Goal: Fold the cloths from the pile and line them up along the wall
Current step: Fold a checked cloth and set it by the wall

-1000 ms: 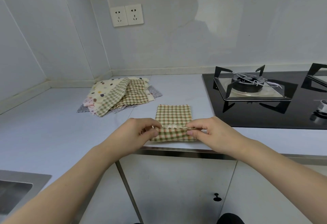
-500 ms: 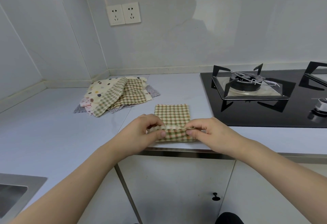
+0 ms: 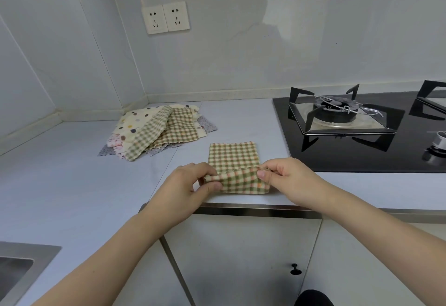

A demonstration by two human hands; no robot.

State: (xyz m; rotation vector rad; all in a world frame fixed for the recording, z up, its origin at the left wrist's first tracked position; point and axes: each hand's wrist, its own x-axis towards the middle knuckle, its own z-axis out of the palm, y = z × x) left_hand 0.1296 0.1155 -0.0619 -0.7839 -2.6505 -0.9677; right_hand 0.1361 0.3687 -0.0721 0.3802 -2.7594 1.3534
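The scene is evenly and softly lit, and a faint shadow is cast on the wall (image 3: 253, 11). Straight lines are bent towards the edges by the wide lens.

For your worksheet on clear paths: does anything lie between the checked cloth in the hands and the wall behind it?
Nothing visible: bare counter runs from the checked cloth to the wall.

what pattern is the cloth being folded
Green, orange and cream check on the checked cloth, clearest in the head view.
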